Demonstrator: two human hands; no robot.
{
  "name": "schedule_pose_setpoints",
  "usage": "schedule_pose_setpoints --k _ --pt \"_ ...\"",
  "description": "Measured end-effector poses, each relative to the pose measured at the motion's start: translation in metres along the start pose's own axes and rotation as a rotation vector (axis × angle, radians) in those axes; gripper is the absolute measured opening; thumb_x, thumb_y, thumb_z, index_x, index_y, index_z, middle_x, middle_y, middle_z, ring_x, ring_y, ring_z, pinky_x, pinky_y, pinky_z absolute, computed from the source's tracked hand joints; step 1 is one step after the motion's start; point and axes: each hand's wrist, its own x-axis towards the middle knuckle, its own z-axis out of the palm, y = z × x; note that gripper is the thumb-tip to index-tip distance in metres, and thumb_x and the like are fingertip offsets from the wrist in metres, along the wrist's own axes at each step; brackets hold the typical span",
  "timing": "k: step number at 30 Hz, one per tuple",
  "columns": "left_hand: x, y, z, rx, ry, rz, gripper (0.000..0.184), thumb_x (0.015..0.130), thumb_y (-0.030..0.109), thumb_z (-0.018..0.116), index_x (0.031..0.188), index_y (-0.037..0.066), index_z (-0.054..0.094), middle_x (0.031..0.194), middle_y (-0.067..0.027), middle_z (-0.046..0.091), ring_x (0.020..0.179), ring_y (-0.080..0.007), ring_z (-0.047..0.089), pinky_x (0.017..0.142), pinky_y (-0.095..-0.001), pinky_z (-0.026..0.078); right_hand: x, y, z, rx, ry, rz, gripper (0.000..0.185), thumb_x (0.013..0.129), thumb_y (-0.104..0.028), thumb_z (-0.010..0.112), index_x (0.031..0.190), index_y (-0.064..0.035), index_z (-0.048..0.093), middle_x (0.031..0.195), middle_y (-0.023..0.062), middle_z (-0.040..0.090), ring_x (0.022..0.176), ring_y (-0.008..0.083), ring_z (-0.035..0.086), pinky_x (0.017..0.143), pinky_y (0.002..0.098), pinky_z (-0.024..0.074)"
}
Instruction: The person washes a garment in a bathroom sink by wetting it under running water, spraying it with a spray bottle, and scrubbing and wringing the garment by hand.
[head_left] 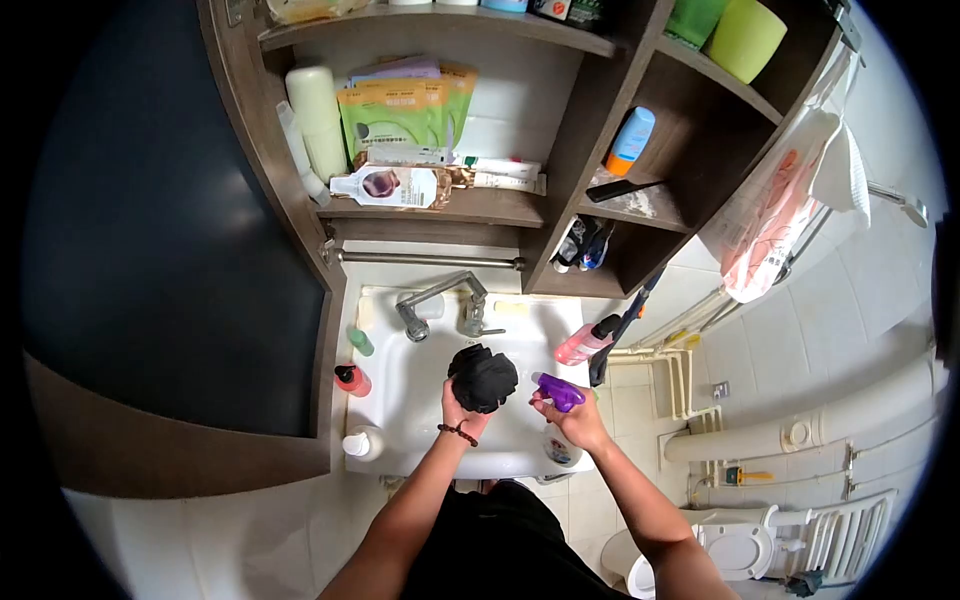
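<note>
In my left hand (465,415), its fingers closed, sits a ruffled black bath puff (482,380), held over the sink basin. My right hand (577,420) is wrapped round the neck of a spray bottle (562,448) with a purple trigger head. Its nozzle points left toward the puff, a short gap away. The white sink (420,462) lies below both hands, and its grey metal faucet (440,295) stands beyond the puff. A dark bead bracelet circles my left wrist.
A pink bottle (580,346) stands at the sink's right rim. Along the left rim are a small green bottle (361,342), a red bottle (353,380) and a white pump bottle (364,443). An open cabinet (560,215) with toiletries overhangs the back; its dark door (170,230) swings out left.
</note>
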Motion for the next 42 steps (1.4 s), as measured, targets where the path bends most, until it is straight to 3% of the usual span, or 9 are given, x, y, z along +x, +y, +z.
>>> schedule_pose_setpoints --k 1,2,11,15,23,26,31,35,42 --pt "0.000 0.001 0.001 -0.056 -0.063 -0.027 0.059 0.099 0.047 0.047 0.145 0.012 0.058 0.148 -0.0105 0.059 0.132 -0.0291 0.059 0.112 -0.0492 0.047 0.000 0.002 0.004 -0.047 0.026 0.002 0.023 0.091 -0.009 0.078 0.113 0.0000 0.073 0.095 0.0022 0.075 0.078 0.0087 0.064 0.074 0.0277 0.0536" --pt "0.001 -0.002 0.002 0.003 0.041 0.004 0.058 0.095 0.050 0.049 0.140 0.016 0.060 0.140 -0.0081 0.064 0.123 -0.0273 0.064 0.096 -0.0452 0.054 -0.002 0.002 0.007 -0.114 0.031 0.010 0.021 0.091 -0.011 0.079 0.106 0.0006 0.072 0.086 0.0053 0.073 0.074 0.0102 0.063 0.072 0.0289 0.0524" --pt "0.003 0.001 -0.009 -0.100 0.085 -0.131 0.060 0.096 0.057 0.044 0.139 0.019 0.061 0.138 -0.0075 0.064 0.118 -0.0279 0.065 0.086 -0.0467 0.057 -0.013 0.028 0.035 -0.486 0.159 0.008 0.025 0.090 -0.026 0.079 0.099 -0.0038 0.071 0.074 0.0146 0.070 0.064 0.0362 0.065 0.065 0.0402 0.0531" --pt "0.004 -0.002 -0.002 -0.058 0.165 -0.097 0.061 0.092 0.062 0.049 0.136 0.020 0.062 0.135 -0.0068 0.065 0.115 -0.0279 0.065 0.083 -0.0452 0.057 -0.021 0.027 0.034 -0.474 0.155 0.010 0.026 0.089 -0.025 0.081 0.101 -0.0041 0.071 0.072 0.0150 0.069 0.062 0.0336 0.065 0.065 0.0392 0.0531" --pt "0.012 -0.001 -0.039 -0.293 0.079 -0.335 0.067 0.091 0.066 0.047 0.136 0.019 0.063 0.139 -0.0093 0.064 0.125 -0.0319 0.063 0.092 -0.0526 0.059 -0.030 0.018 0.024 -0.001 0.080 0.053 0.017 0.093 -0.015 0.076 0.100 0.0000 0.072 0.079 0.0028 0.069 0.066 0.0102 0.064 0.062 0.0272 0.0519" --pt "0.008 -0.004 -0.012 -0.173 0.098 -0.301 0.067 0.090 0.064 0.054 0.134 0.015 0.063 0.135 -0.0089 0.067 0.115 -0.0315 0.066 0.092 -0.0501 0.059 -0.030 0.007 0.035 0.040 0.125 0.044 0.016 0.094 -0.015 0.076 0.100 -0.0014 0.071 0.078 0.0034 0.068 0.065 0.0099 0.064 0.060 0.0270 0.0513" --pt "-0.006 0.003 0.036 0.047 0.041 -0.291 0.067 0.092 0.058 0.041 0.137 0.012 0.062 0.136 -0.0132 0.065 0.123 -0.0345 0.062 0.104 -0.0556 0.050 -0.023 0.014 0.046 -0.090 0.137 0.062 0.020 0.095 -0.021 0.077 0.096 -0.0029 0.069 0.067 0.0025 0.064 0.059 0.0103 0.062 0.056 0.0301 0.0483" --pt "-0.001 0.004 0.030 -0.027 0.042 -0.304 0.068 0.092 0.055 0.036 0.138 0.012 0.062 0.137 -0.0143 0.064 0.126 -0.0358 0.059 0.108 -0.0569 0.046 -0.023 0.023 0.048 -0.358 0.156 0.079 0.021 0.093 -0.025 0.077 0.094 -0.0051 0.069 0.065 0.0089 0.064 0.057 0.0213 0.063 0.058 0.0379 0.0491" --pt "0.009 0.009 0.024 -0.023 0.047 -0.293 0.071 0.092 0.058 0.037 0.142 0.013 0.059 0.143 -0.0156 0.061 0.129 -0.0382 0.059 0.109 -0.0616 0.046 -0.028 0.018 0.052 -0.251 0.178 -0.038 0.026 0.091 -0.030 0.079 0.098 -0.0060 0.072 0.067 0.0119 0.065 0.058 0.0261 0.063 0.060 0.0398 0.0489"
